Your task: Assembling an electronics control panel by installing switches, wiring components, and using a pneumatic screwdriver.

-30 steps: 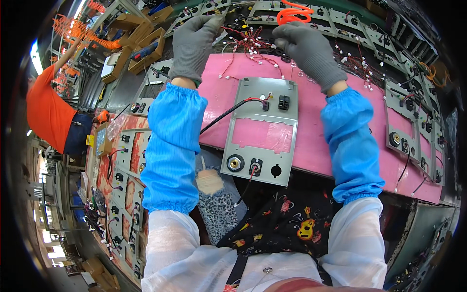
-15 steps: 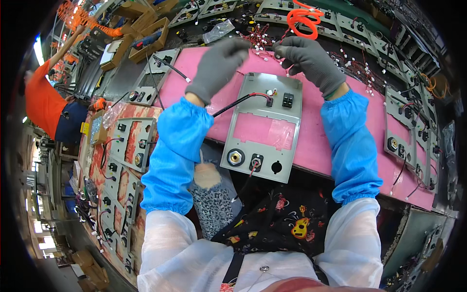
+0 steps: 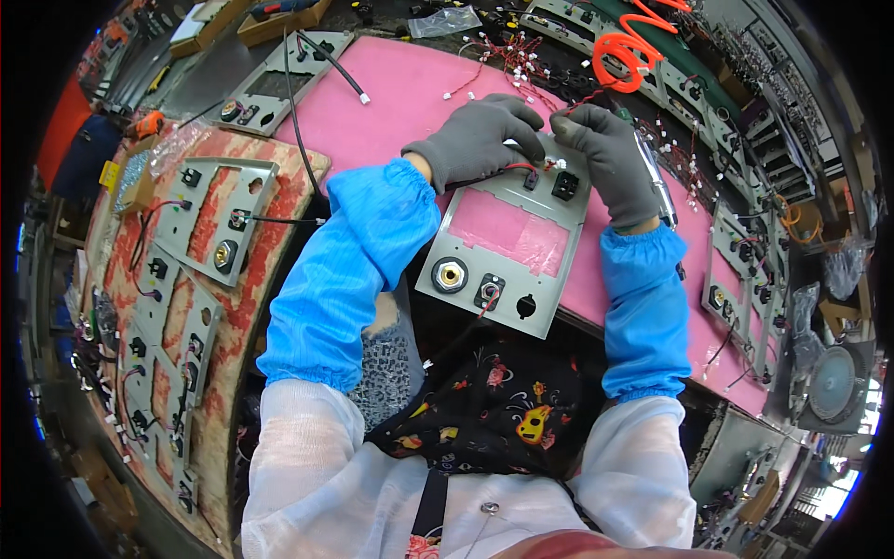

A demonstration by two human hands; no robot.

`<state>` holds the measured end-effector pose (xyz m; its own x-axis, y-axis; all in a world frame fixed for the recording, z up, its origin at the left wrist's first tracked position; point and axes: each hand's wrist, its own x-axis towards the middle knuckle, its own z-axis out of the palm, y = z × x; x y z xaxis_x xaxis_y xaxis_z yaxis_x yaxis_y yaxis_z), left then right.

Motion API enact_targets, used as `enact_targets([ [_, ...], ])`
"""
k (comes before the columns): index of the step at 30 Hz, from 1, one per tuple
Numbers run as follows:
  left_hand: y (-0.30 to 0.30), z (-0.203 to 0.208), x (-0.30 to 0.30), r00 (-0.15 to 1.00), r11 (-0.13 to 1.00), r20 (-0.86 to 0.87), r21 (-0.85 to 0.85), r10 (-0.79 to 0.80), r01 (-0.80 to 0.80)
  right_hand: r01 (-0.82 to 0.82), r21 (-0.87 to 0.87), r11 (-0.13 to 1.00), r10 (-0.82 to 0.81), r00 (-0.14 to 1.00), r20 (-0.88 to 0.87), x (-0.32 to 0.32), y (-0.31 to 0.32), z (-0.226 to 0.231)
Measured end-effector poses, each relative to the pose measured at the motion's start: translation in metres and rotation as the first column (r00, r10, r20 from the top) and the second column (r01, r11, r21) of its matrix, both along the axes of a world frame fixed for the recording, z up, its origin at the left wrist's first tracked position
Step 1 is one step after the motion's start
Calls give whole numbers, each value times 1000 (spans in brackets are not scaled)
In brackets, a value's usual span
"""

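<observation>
Across the pink worktop (image 3: 372, 102), I see the grey panel (image 3: 507, 274) just off centre, toward two o'clock. My left hand (image 3: 484, 140) has come down to its eleven-o'clock corner, fingers curled; I cannot tell whether they grip anything. My right, now closer at one o'clock, is narrow, apparently pinching a thin red wire (image 3: 598, 92); work, I judge, has shifted to the panel.

Panel (image 3: 514, 287) on mat (image 3: 372, 107), wire bundle (image 3: 515, 61) behind; other panels (image 3: 245, 244) left and right
</observation>
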<state>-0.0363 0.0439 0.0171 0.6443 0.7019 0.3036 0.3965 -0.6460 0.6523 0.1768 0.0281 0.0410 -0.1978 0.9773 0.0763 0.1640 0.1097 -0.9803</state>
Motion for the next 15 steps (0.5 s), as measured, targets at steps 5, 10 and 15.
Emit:
enact_targets([
  [5,8,-15,1,999,995,30,100,-22,19,58,-11,998,-59,997,-49,-4,0,0],
  [10,7,-15,-1,999,994,34,104,-20,17,101,-55,993,-103,994,-33,-5,0,3],
  [15,5,-14,1,999,997,41,79,-8,5,103,43,994,-93,975,-200,3,11,-14],
])
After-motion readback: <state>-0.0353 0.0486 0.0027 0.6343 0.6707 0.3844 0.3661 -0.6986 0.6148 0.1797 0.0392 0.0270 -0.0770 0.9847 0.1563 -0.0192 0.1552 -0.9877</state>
